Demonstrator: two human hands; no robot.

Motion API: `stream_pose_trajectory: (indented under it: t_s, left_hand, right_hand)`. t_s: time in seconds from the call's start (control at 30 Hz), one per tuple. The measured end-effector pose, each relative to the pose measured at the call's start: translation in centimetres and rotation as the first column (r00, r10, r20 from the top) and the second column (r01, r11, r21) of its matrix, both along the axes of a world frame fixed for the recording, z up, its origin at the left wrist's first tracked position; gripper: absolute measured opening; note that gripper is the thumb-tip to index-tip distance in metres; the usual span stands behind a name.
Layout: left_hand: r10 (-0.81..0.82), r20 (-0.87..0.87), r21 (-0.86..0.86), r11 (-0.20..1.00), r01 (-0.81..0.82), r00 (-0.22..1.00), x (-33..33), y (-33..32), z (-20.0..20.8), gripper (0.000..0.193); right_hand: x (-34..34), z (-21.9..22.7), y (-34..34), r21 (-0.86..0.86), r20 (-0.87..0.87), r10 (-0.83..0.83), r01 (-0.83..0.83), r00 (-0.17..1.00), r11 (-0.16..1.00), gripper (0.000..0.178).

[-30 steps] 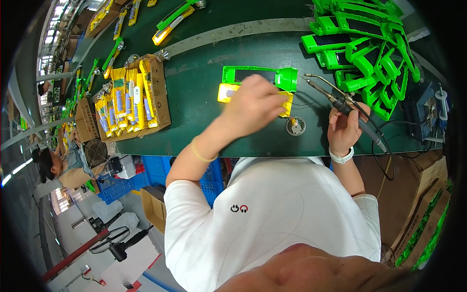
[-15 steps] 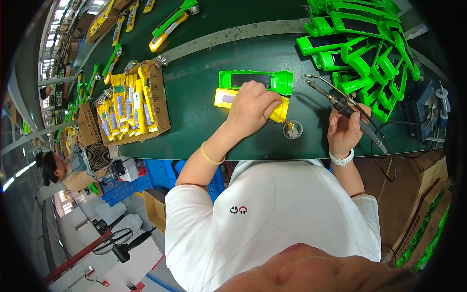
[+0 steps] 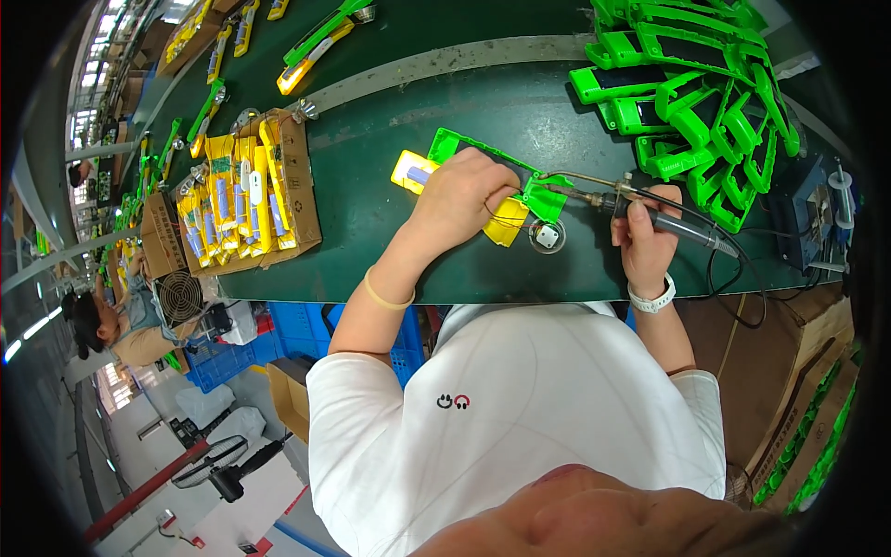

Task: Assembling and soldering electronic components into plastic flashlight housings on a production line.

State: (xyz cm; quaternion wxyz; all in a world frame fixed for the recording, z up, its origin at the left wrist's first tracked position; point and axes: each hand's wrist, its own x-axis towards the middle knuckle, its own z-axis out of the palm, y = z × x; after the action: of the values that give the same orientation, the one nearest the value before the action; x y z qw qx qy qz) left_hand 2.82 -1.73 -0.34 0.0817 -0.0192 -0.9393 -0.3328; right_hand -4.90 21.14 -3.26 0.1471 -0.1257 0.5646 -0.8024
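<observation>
My right hand (image 3: 647, 243) grips a soldering iron (image 3: 676, 225) with a thin metal feed tube along it. Its tip points left, at the head end of a green flashlight shell (image 3: 546, 205). Over that shell lies my left hand (image 3: 464, 197), fingers pinched together; what they pinch is hidden, though a thin dark wire shows close by. A yellow flashlight shell (image 3: 506, 226), with a pale purple cell at its far end, sits under the same hand against the green one. Just right of the yellow shell is a round clear reflector cup (image 3: 547, 237) with a white centre.
A cardboard box (image 3: 302, 186) of yellow shells stands on the left. Green shells (image 3: 696, 111) are heaped at the back right, beside a dark soldering station (image 3: 800, 218) whose cable hangs by the table edge. More flashlight parts (image 3: 316, 58) lie farther back. Another person (image 3: 130, 325) sits far left.
The soldering iron has moved left and swung flatter, its tip now at the green shell. Both shells have turned clockwise under my left hand. The reflector cup has shifted slightly left.
</observation>
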Motion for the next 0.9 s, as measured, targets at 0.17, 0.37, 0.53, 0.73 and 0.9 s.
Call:
stream_pose_trajectory:
  t_s: [0.17,0.37,0.53,0.73,0.9]
  left_hand:
    - [-0.094,-0.003,-0.097,0.991,0.094,0.996,-0.07,-0.22,0.03,0.004]
    - [-0.062,0.032,-0.091,0.994,0.064,0.998,-0.2,-0.16,0.24,0.002]
    - [-0.014,0.016,-0.023,1.0,0.015,1.0,0.38,-0.37,-0.1,0.002]
    - [-0.064,0.004,-0.022,0.998,0.064,0.998,0.27,-0.55,0.07,0.003]
    - [-0.083,0.016,-0.055,0.995,0.084,0.996,-0.04,-0.38,0.16,0.004]
  right_hand:
    - [0.18,-0.28,-0.21,0.089,-0.072,0.066,-0.059,0.995,0.994,0.024]
    - [0.1,-0.47,-0.29,0.168,-0.108,0.131,-0.112,0.985,0.979,0.024]
    - [-0.11,-0.61,-0.6,0.222,-0.134,0.218,-0.185,0.967,0.957,0.024]
    - [0.19,-0.67,-0.85,0.242,-0.113,0.209,-0.177,0.971,0.954,0.022]
    - [0.29,-0.96,-0.41,0.272,-0.229,0.177,-0.112,0.957,0.956,0.022]
